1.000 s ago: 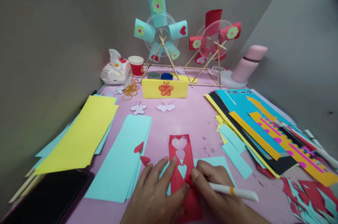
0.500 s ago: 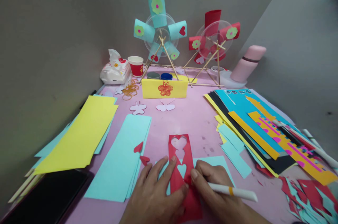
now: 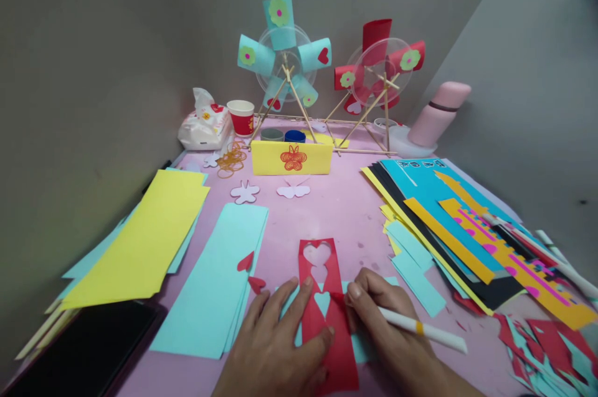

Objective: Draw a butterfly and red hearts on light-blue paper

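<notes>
From the head view, the left hand [image 3: 275, 347] lies flat on a red paper strip [image 3: 327, 328] with heart cut-outs, its fingers [image 3: 303, 297] spread apart and pressing the strip onto the pink surface [image 3: 341, 210]. Just right of them, the right hand [image 3: 387, 328] has its fingers clamped on a white craft knife [image 3: 425, 330], tip at the strip's right edge. A light blue sheet [image 3: 378, 288] lies beneath. Two small red hearts [image 3: 250, 272] rest just left of the left fingers.

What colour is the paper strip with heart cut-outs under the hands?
Red strip, light blue showing through one heart hole; head view.
</notes>
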Demonstrator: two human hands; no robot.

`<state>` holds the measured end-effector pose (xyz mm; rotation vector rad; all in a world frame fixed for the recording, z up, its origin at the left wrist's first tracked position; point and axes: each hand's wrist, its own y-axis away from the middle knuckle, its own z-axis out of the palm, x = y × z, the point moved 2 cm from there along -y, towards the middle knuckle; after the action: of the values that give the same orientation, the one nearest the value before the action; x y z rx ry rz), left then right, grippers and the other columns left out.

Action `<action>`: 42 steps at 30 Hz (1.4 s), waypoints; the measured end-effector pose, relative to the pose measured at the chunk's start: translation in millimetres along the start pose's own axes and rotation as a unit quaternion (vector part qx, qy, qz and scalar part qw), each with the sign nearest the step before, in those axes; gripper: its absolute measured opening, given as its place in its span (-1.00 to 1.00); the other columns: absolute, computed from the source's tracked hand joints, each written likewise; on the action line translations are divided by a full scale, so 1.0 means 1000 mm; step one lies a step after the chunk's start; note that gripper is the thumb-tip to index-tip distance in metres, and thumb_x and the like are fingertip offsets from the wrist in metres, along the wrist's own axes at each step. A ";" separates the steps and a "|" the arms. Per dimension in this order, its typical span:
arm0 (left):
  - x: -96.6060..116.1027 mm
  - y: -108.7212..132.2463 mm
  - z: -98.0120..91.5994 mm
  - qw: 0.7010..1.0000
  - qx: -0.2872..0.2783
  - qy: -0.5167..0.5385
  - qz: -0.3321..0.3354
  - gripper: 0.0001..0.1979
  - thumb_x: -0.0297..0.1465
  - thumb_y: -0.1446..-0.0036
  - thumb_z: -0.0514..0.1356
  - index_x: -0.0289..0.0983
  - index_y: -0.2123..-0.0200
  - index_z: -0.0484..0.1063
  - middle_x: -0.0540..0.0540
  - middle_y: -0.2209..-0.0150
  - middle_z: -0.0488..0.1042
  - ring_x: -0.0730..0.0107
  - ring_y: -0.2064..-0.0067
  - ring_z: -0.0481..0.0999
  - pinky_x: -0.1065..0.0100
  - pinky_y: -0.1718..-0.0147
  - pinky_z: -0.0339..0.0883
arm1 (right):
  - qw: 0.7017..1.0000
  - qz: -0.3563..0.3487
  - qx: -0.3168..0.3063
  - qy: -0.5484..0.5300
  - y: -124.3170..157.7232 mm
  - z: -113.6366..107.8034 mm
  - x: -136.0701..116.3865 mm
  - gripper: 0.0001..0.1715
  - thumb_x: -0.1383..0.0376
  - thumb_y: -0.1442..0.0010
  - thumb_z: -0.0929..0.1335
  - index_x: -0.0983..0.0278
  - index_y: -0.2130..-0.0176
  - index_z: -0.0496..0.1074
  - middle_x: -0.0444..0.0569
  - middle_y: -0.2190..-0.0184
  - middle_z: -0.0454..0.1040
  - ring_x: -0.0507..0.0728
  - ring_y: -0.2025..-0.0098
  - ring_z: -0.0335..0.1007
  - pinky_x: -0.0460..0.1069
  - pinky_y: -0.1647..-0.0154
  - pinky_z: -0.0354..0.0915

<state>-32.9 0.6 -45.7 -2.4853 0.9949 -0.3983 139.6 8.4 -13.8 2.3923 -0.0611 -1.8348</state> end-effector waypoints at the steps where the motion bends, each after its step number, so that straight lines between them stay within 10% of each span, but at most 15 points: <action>1: 0.000 0.000 0.000 1.000 -0.002 -0.002 0.001 -0.77 -0.13 -0.13 0.08 0.08 0.15 0.41 -0.10 -0.10 0.36 0.06 -0.07 0.30 0.01 0.09 0.23 | 1.000 -0.004 -0.002 0.025 0.000 -0.001 0.000 -0.55 0.05 -0.29 0.17 0.21 0.54 0.12 -0.24 0.62 0.12 0.02 0.55 0.01 -0.08 0.56 -0.03; 34: 0.000 0.000 0.002 1.000 0.025 -0.016 0.008 -0.74 -0.11 -0.11 0.08 0.10 0.12 0.39 -0.06 -0.09 0.37 0.10 -0.06 0.31 0.07 0.06 0.18 | 0.991 -0.038 -0.012 0.128 -0.004 0.004 -0.004 -0.58 0.08 -0.29 0.12 0.18 0.54 0.01 -0.28 0.67 0.03 0.01 0.62 -0.03 -0.07 0.61 -0.06; 42: 0.001 -0.006 -0.016 0.996 -0.084 0.011 -0.013 -0.77 -0.17 -0.11 0.15 0.08 0.12 0.40 -0.10 -0.12 0.36 0.06 -0.09 0.33 0.02 0.05 0.26 | 0.991 0.000 0.125 -0.039 -0.003 -0.003 0.003 -0.60 0.02 -0.23 0.25 0.22 0.49 0.21 -0.22 0.62 0.21 0.01 0.57 0.07 -0.10 0.57 0.03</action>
<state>-35.1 -0.8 -28.8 -2.6498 1.0452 -0.3632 142.9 10.9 -16.3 2.4755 -0.3168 -2.0273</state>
